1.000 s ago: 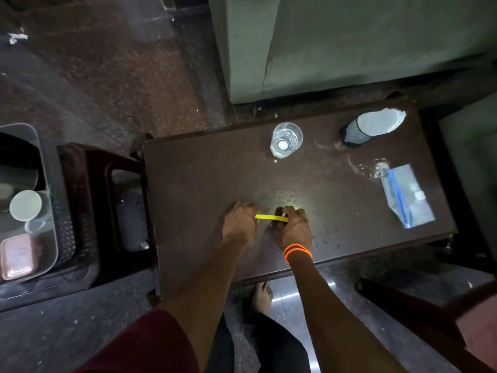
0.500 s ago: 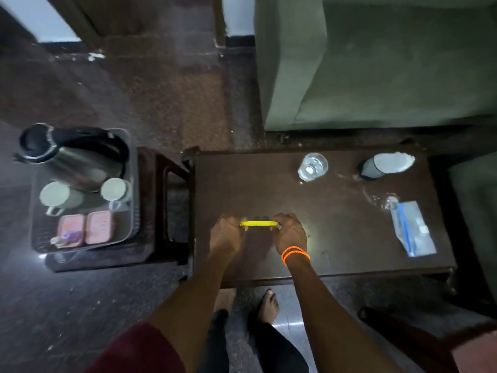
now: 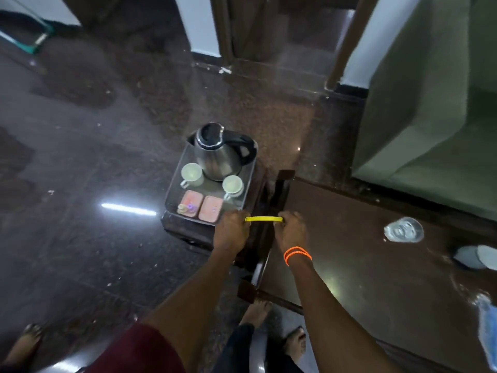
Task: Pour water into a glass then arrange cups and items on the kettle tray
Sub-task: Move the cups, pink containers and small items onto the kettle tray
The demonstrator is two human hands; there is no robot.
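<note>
My left hand [image 3: 231, 230] and my right hand [image 3: 291, 229] each grip one end of a thin yellow strip [image 3: 263, 219], held level between them at the near right corner of the clear kettle tray [image 3: 172, 196]. The tray carries a steel kettle [image 3: 218, 154], two pale cups [image 3: 191, 173] [image 3: 233, 185], two pink packets [image 3: 190, 203] [image 3: 211, 208] and a small purple-topped item. A glass with water [image 3: 404, 229] stands on the dark table [image 3: 349, 265] to the right.
The tray rests on a low dark stool [image 3: 188, 232] left of the table. A black and white object [image 3: 476, 256] and a clear bag [image 3: 488, 323] lie at the table's right. A green sofa [image 3: 430, 117] stands behind. Another person's foot [image 3: 24, 343] shows at bottom left.
The view and both hands have swung left from the table's middle to the tray's corner. The yellow strip stays held between both hands.
</note>
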